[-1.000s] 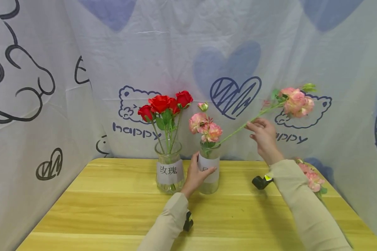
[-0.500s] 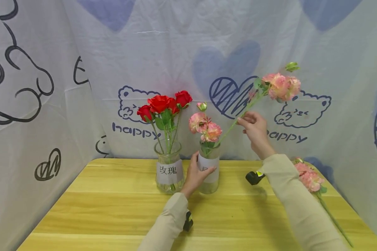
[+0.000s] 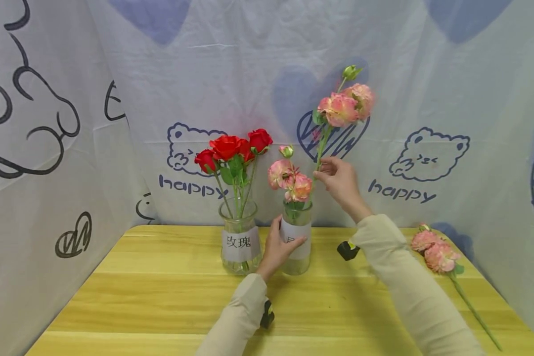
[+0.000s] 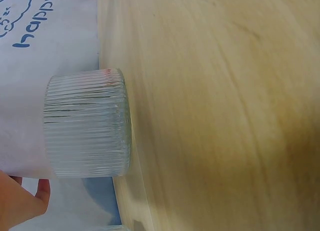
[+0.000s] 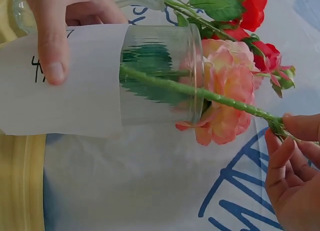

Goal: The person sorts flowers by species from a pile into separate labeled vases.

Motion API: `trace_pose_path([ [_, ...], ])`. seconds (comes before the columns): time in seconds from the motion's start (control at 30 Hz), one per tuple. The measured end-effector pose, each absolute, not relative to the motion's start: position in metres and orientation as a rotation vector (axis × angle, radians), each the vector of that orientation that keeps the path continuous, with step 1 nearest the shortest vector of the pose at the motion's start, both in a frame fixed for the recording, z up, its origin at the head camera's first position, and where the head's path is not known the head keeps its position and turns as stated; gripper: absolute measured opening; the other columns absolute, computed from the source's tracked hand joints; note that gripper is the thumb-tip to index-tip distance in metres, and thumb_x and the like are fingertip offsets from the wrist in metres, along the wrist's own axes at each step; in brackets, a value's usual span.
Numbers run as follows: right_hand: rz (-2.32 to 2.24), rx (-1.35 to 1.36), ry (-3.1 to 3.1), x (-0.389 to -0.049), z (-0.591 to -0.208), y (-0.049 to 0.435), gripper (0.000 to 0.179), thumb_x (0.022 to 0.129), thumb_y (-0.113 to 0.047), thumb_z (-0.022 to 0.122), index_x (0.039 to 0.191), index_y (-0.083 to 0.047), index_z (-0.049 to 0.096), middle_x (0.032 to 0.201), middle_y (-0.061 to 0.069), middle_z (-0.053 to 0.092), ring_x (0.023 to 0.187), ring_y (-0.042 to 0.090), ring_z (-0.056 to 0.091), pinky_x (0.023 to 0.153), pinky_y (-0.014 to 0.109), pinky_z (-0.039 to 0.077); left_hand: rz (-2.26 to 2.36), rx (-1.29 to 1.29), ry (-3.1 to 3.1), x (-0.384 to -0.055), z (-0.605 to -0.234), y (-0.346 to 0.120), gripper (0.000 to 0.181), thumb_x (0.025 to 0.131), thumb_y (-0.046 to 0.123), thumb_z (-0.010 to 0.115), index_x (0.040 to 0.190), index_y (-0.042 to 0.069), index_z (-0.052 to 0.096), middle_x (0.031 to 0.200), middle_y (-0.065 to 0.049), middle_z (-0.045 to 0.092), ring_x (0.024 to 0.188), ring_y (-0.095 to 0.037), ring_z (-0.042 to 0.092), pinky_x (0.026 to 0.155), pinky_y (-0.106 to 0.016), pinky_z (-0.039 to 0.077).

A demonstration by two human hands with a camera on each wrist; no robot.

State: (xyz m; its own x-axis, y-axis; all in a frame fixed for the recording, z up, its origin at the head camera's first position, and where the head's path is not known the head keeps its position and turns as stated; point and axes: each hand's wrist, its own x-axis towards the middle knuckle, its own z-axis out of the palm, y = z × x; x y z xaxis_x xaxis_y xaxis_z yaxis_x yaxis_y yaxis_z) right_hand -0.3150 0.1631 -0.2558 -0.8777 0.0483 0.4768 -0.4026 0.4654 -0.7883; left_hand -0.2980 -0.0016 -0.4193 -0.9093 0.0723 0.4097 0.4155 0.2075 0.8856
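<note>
My left hand (image 3: 279,251) grips a glass vase (image 3: 295,267) round its white paper label, thumb across the front. In the left wrist view the ribbed vase base (image 4: 90,126) stands on the table. My right hand (image 3: 341,187) pinches the green stem (image 5: 230,105) of a pink artificial flower (image 3: 341,110) between thumb and fingers. The stem passes through the vase mouth, and its lower part is hidden behind the label. The blooms and a green bud stand high above the hand, nearly upright. Another pink flower (image 3: 289,177) sits low in the same vase.
Left of the held vase stands a second labelled glass vase (image 3: 239,267) with several red roses (image 3: 227,147). One more pink flower (image 3: 440,257) lies along the right side of the wooden table (image 3: 160,296). A printed white cloth (image 3: 231,74) hangs behind.
My right hand has moved left towards the vase, swinging the pink flower from leaning far right to nearly upright. My left hand stays on the vase.
</note>
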Motion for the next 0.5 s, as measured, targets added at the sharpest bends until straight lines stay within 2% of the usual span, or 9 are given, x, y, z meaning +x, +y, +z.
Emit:
trace_pose_path([
  [0.07,1.381,0.299,-2.287,-0.3155,-0.2565,0.1615,0.037,0.088,-0.003,0.068,0.122,0.007,0.058,0.105,0.022,0.064,0.09,0.028,0.061,0.054,0.017,0.046,-1.756,-0.462,-2.204,-0.2979,-0.4196,-0.0012,0.076,0.081,0.019,0.08,0.142,0.005,0.037,0.129,-0.016,0.051,0.109,-0.03,0.053,0.089,-0.047,0.046],
  [0.33,1.393,0.3,-2.268,-0.3175,-0.2593,0.1585,0.038,0.085,0.0,0.07,0.12,0.008,0.055,0.102,0.023,0.065,0.082,0.023,0.061,0.053,0.019,0.046,-1.773,-0.457,-2.195,-0.2977,-0.4197,-0.0012,0.076,0.081,0.018,0.08,0.142,0.005,0.037,0.13,-0.015,0.051,0.109,-0.03,0.053,0.089,-0.047,0.046],
  [0.5,1.306,0.335,-2.29,-0.3156,-0.2609,0.1596,0.037,0.086,-0.004,0.07,0.118,0.01,0.058,0.104,0.025,0.065,0.092,0.033,0.063,0.074,0.034,0.053,-1.764,-0.46,-2.193,-0.2975,-0.4189,-0.0012,0.075,0.081,0.018,0.08,0.141,0.004,0.037,0.13,-0.016,0.051,0.11,-0.03,0.053,0.09,-0.047,0.045],
])
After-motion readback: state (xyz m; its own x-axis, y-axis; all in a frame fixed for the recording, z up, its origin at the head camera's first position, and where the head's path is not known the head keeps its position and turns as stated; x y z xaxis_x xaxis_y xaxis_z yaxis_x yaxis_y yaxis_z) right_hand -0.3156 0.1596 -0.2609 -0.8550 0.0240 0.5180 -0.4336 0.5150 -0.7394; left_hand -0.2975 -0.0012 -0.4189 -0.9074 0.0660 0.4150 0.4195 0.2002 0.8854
